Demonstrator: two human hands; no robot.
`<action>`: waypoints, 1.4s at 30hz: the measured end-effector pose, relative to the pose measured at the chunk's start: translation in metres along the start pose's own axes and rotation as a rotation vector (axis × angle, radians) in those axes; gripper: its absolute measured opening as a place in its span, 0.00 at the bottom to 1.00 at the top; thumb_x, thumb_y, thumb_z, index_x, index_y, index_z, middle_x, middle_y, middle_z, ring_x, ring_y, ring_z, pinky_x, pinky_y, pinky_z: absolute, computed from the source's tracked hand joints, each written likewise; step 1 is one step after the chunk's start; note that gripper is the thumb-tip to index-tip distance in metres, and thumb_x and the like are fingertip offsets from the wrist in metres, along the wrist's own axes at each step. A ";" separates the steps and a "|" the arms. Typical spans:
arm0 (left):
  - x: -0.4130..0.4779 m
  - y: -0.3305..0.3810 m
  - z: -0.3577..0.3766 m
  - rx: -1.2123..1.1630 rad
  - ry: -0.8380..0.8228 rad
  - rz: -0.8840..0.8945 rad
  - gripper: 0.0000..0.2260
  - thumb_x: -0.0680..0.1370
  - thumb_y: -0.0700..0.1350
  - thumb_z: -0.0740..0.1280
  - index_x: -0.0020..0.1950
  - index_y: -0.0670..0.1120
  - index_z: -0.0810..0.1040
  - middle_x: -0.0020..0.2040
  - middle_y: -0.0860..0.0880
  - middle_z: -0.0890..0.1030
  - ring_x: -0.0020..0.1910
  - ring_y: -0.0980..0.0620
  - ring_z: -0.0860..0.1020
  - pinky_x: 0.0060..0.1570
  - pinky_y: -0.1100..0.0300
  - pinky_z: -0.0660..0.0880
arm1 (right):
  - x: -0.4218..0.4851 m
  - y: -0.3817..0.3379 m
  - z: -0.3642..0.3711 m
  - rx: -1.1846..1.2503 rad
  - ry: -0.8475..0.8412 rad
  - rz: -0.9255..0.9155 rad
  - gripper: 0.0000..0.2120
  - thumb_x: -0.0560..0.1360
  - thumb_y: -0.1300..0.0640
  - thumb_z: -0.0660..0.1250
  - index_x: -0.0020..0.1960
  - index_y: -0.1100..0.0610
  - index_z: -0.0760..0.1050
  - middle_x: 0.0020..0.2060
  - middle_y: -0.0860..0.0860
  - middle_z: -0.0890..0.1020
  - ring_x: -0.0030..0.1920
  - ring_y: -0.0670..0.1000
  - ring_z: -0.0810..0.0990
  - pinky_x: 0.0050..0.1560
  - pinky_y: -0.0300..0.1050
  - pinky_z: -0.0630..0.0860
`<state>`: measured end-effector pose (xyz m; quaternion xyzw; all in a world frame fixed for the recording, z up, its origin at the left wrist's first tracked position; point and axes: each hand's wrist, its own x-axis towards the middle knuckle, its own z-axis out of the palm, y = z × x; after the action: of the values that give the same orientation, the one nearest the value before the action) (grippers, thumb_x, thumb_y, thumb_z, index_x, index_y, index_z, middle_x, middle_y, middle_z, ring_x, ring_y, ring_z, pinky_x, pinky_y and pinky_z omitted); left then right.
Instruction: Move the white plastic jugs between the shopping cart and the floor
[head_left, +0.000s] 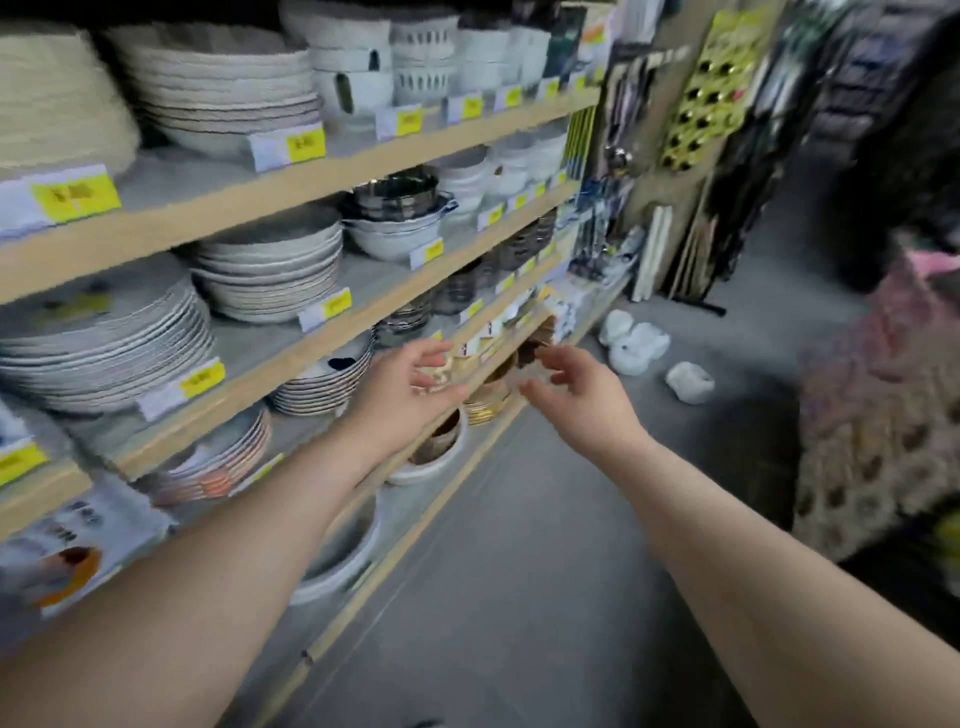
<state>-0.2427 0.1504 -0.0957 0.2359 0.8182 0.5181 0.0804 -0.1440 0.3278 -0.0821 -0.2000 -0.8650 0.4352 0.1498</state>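
White jugs (638, 344) on grey floor (545, 571); yellow price tags (306, 144) on tan shelves (332, 171).

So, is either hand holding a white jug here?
No, the left hand and right hand reach out empty, while the white jugs sit on the floor ahead.

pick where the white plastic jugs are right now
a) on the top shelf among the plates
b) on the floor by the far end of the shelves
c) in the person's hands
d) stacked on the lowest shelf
b: the white plastic jugs lie on the grey floor by the far end of the shelves, and the left hand and right hand are both held out with nothing in them.
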 end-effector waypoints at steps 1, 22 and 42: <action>0.022 0.001 0.010 -0.006 -0.036 0.009 0.20 0.72 0.45 0.75 0.62 0.53 0.76 0.57 0.53 0.79 0.50 0.54 0.79 0.49 0.60 0.75 | 0.015 0.009 -0.006 -0.001 0.030 0.028 0.23 0.75 0.48 0.68 0.68 0.52 0.72 0.61 0.46 0.77 0.60 0.46 0.75 0.57 0.45 0.75; 0.410 0.061 0.324 -0.016 -0.407 0.034 0.20 0.74 0.45 0.73 0.65 0.51 0.75 0.58 0.53 0.78 0.53 0.50 0.79 0.51 0.65 0.74 | 0.341 0.260 -0.201 -0.023 0.205 0.363 0.22 0.73 0.48 0.71 0.66 0.52 0.74 0.58 0.48 0.78 0.54 0.47 0.76 0.54 0.39 0.71; 0.794 0.098 0.591 0.038 -0.741 0.025 0.17 0.75 0.43 0.72 0.63 0.49 0.76 0.54 0.52 0.78 0.42 0.55 0.76 0.43 0.71 0.71 | 0.674 0.440 -0.344 -0.001 0.363 0.662 0.22 0.74 0.50 0.70 0.65 0.55 0.74 0.57 0.50 0.78 0.56 0.50 0.78 0.54 0.41 0.72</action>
<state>-0.6862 1.0365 -0.1851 0.4192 0.7401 0.3830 0.3605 -0.4900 1.1253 -0.1840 -0.5424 -0.7132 0.4172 0.1518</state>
